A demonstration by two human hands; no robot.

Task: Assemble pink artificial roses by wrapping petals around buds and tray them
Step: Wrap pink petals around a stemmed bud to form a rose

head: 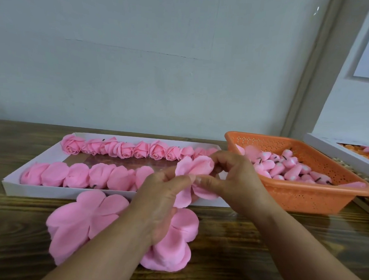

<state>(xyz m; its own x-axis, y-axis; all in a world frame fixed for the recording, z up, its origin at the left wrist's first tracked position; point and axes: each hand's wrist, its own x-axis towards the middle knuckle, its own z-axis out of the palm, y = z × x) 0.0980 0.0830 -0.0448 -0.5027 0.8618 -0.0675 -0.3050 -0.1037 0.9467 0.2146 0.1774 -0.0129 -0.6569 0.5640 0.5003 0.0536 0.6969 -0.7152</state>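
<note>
Both hands meet above the desk's middle: the left hand (165, 194) and right hand (230, 176) each pinch one petal sheet (194, 168), probably folding it round a bud hidden inside. Along the desk's far edge the white tray (12, 186) holds two rows of finished roses (123, 149); the orange basket (304, 197) of buds (285, 164) sits at its right end, within reach. Spare petal sheets (79, 220) lie by the near edge.
</note>
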